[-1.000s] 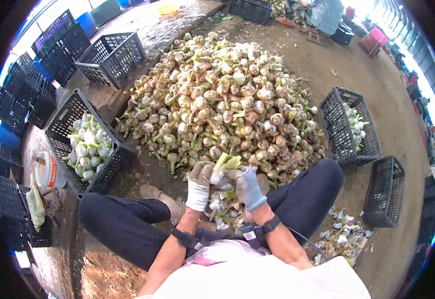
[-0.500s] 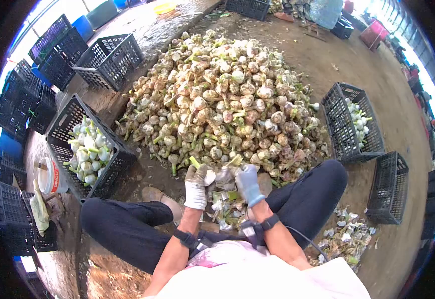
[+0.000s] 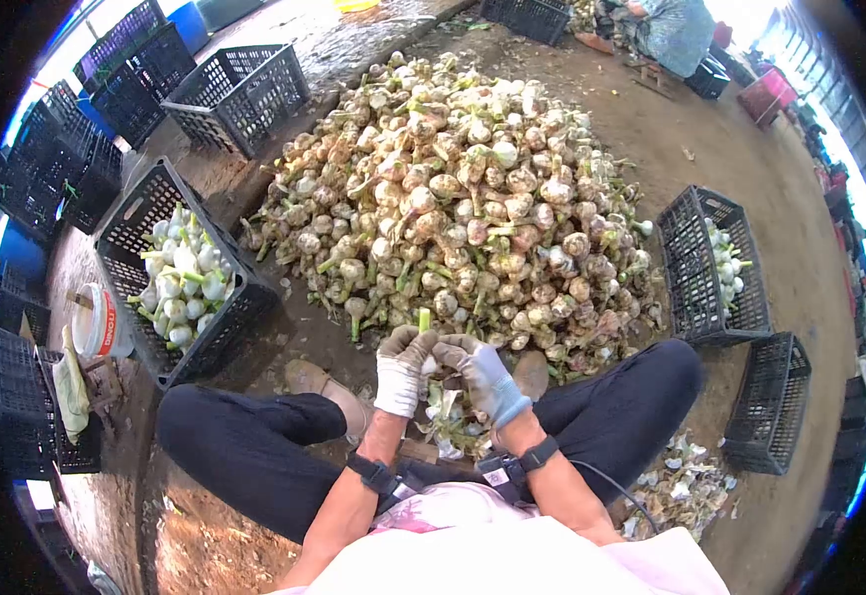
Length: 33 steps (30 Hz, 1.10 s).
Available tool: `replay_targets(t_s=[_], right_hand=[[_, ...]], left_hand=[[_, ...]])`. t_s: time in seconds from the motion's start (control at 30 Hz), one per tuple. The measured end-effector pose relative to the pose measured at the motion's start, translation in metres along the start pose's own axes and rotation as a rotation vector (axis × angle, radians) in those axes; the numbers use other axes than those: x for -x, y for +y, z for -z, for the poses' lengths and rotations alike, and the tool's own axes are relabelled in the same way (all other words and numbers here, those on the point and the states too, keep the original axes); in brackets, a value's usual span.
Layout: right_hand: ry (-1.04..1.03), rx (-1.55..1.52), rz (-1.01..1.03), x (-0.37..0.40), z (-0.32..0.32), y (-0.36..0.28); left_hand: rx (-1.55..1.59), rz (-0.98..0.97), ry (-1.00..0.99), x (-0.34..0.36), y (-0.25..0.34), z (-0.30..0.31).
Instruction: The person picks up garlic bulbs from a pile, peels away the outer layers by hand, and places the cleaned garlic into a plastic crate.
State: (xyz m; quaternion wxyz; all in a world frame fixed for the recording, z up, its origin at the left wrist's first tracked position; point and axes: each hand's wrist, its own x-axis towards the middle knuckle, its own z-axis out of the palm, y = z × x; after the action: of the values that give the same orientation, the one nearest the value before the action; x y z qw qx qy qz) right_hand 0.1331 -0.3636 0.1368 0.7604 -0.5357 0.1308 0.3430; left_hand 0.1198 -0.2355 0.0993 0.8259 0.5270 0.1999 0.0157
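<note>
My left hand, in a soiled white glove, is closed around a garlic bulb whose cut green stem sticks up above the fingers. Most of that bulb is hidden by the gloves. Against it rests my right hand, in a grey-blue glove, fingers bent and pressed together; what they pinch is hidden. Just ahead lies a big heap of unpeeled garlic with dirty skins and short stems. Loose peelings lie on the ground below my hands, between my feet.
On the left, a black crate holds peeled white garlic; another crate with some stands right. More black crates surround the heap. A white bucket stands far left. Peelings lie right of my leg. A person sits far back.
My right hand has come left, from apart to touching the left hand at the bulb. The bulb's stem now points upright rather than leaning left. The view has shifted slightly.
</note>
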Motion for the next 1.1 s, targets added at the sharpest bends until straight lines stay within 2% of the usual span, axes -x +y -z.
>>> replay_targets(t_s=[0.13, 0.2, 0.27, 0.33, 0.4, 0.43, 0.47, 0.53, 0.57, 0.6, 0.67, 0.7, 0.77, 0.8, 0.87, 0.9, 0.97, 1.1], right_hand=[[-0.067, -0.122, 0.041, -0.004, 0.014, 0.013], [-0.254, -0.393, 0.065, -0.003, 0.023, 0.014], [-0.223, -0.382, 0.073, -0.008, 0.028, 0.017], [0.034, 0.003, 0.241, -0.008, 0.029, 0.017], [0.086, 0.081, 0.315, -0.013, 0.027, 0.021], [0.136, 0.165, 0.392, -0.014, 0.026, 0.022], [0.141, 0.164, 0.396, -0.013, 0.025, 0.022], [0.122, -0.103, 0.149, -0.009, 0.025, 0.023], [0.158, 0.106, 0.138, -0.026, 0.039, 0.046], [0.189, 0.662, 0.198, -0.070, 0.073, 0.099], [-0.076, 1.483, 0.122, -0.065, 0.073, 0.099], [-0.087, 1.491, 0.128, -0.065, 0.072, 0.100], [0.008, 1.618, 0.044, -0.034, 0.041, 0.063], [0.134, 1.459, 0.093, -0.030, 0.037, 0.051], [0.229, 1.026, 0.501, -0.011, 0.030, 0.026], [0.236, 1.026, 0.493, -0.004, 0.023, 0.019], [0.077, 0.135, 0.333, -0.001, 0.008, 0.009], [0.116, 0.012, 0.198, -0.005, 0.003, 0.012]], left_hand=[[0.026, 0.020, -0.013, -0.002, -0.006, 0.001], [0.217, 0.125, 0.067, -0.004, -0.002, -0.004], [0.215, 0.107, 0.056, -0.006, -0.001, -0.007], [0.004, -0.030, 0.024, -0.006, -0.002, -0.009], [-0.101, -0.048, 0.028, -0.001, -0.001, -0.013], [-0.209, -0.160, -0.006, -0.001, -0.002, -0.015], [-0.315, -0.276, -0.043, -0.001, -0.001, -0.017], [-0.259, -0.271, -0.070, 0.003, 0.000, -0.021], [-0.070, -0.124, -0.047, 0.004, 0.003, -0.019], [0.118, 0.022, -0.029, 0.002, 0.008, -0.017], [0.205, 0.044, -0.066, 0.000, 0.013, -0.007], [0.254, 0.059, -0.070, -0.001, 0.014, -0.004], [0.307, 0.068, -0.058, 0.000, 0.014, 0.004], [0.323, 0.078, -0.030, -0.002, 0.011, 0.006], [0.341, 0.103, 0.001, -0.001, 0.004, 0.009], [0.273, 0.070, -0.019, -0.003, 0.003, 0.009], [0.085, -0.006, -0.044, -0.001, 0.005, 0.001], [-0.124, -0.071, -0.014, 0.004, 0.006, -0.009]])
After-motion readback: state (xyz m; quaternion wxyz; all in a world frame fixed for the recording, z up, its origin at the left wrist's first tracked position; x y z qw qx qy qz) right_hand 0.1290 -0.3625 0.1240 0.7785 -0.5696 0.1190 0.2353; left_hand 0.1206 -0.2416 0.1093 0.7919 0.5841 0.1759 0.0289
